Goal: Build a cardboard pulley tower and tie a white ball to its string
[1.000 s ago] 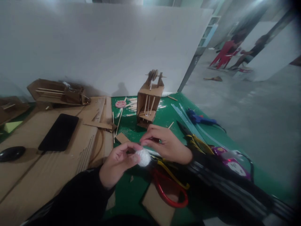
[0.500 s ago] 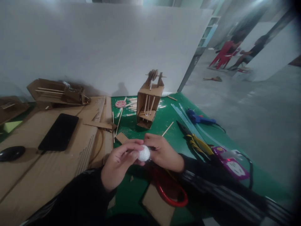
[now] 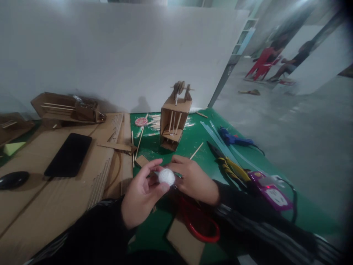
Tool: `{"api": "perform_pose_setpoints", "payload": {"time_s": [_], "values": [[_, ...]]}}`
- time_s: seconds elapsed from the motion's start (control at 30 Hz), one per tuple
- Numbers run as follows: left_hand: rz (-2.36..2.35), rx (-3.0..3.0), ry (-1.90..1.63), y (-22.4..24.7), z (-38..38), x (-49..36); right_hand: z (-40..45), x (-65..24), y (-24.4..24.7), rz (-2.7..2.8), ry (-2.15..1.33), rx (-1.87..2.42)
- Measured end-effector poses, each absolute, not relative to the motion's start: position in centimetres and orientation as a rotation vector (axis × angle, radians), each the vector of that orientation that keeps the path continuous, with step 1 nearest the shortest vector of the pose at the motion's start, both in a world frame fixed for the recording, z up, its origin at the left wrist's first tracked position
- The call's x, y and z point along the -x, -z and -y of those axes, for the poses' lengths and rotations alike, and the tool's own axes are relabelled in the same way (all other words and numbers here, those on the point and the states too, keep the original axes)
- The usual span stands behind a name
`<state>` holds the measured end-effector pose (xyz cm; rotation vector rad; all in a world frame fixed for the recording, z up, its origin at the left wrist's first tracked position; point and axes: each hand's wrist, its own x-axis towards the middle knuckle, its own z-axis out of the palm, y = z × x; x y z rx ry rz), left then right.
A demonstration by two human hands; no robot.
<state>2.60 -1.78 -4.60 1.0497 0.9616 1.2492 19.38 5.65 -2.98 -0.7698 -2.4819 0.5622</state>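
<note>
A small white ball (image 3: 166, 177) sits between my two hands, low in the middle of the view. The thumb and fingers of my left hand (image 3: 142, 195) are closed round its left side. My right hand (image 3: 194, 180) is curled at the ball's right side, and its fingertips are partly hidden; what they hold is unclear. Just below my right hand lie red-handled scissors (image 3: 202, 228), over a cardboard piece (image 3: 183, 237). Beyond my hands a cardboard box frame (image 3: 176, 114) stands upright, with sticks inside and round discs on top.
Pliers (image 3: 234, 169), a blue glue gun (image 3: 235, 138), clear glue sticks (image 3: 219, 141) and a purple power strip (image 3: 270, 191) lie at the right. On the left are a black phone (image 3: 68, 154), a mouse (image 3: 14, 180) and another cardboard frame (image 3: 66, 108). Two people sit far off.
The white ball has shifted slightly left and turned in my fingers. My left thumb now lies across its lower front, and my left forefinger has lifted off its top.
</note>
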Motion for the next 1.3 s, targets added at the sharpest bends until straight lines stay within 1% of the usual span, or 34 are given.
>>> {"api": "perform_pose_setpoints", "payload": {"time_s": [0.13,0.37,0.6,0.83,1.03,1.17,1.3], "values": [[-0.929,-1.085,-1.195,4.2,1.9,-2.5,-5.9,-19.7,2.8,2.475,-0.510,0.723],[-0.999,-1.072,-1.212,3.8,1.9,-2.2,-5.8,-19.5,3.6,2.411,-0.565,0.604],[-1.125,-1.218,-1.352,3.9,1.7,-2.1,-3.8,-18.7,4.4,2.466,-0.544,0.600],[-1.122,-1.223,-1.256,3.9,1.6,-2.3,-2.3,-19.9,0.5,2.538,-0.506,0.515],[-0.958,-1.205,-1.149,3.6,2.0,-2.4,-3.8,-20.9,-2.4,2.577,-0.397,0.401],[-0.821,-1.122,-1.179,3.8,2.2,-2.4,-5.7,-20.7,-2.5,2.509,-0.558,0.388],[-0.748,-1.103,-1.271,4.0,2.3,-2.5,-7.5,-20.2,-1.0,2.377,-0.732,0.442]]}}
